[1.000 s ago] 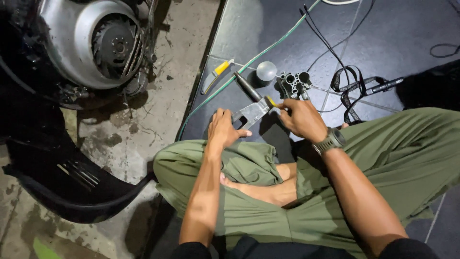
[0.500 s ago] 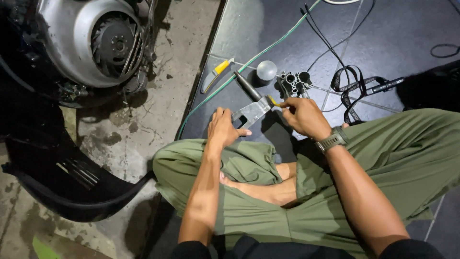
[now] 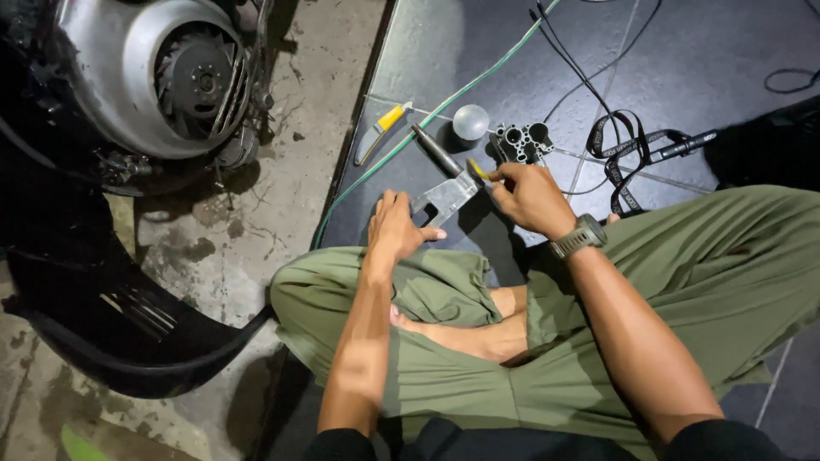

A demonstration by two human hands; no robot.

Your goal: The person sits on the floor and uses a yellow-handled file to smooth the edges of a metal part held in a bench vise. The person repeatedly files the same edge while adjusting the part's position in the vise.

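I sit cross-legged on a dark tiled floor. My left hand [image 3: 397, 226] presses on the near end of a flat grey metal bracket [image 3: 444, 195] with a dark cylindrical stub at its far end. My right hand [image 3: 531, 196], with a watch on the wrist, grips a small yellow-handled tool [image 3: 477, 169] whose tip touches the bracket. Just beyond lie a black multi-hole metal part [image 3: 519, 142] and a small round translucent ball [image 3: 471, 121].
A scooter engine with a silver fan cover [image 3: 158, 72] and black bodywork [image 3: 94, 299] stands on the concrete at left. A yellow-handled knife [image 3: 383, 130], a green-white wire [image 3: 427, 115], black cables and a strap [image 3: 628, 154] lie on the tiles ahead.
Both hands stay on the bracket; my right hand has shifted slightly with the tool. Nothing else has moved.
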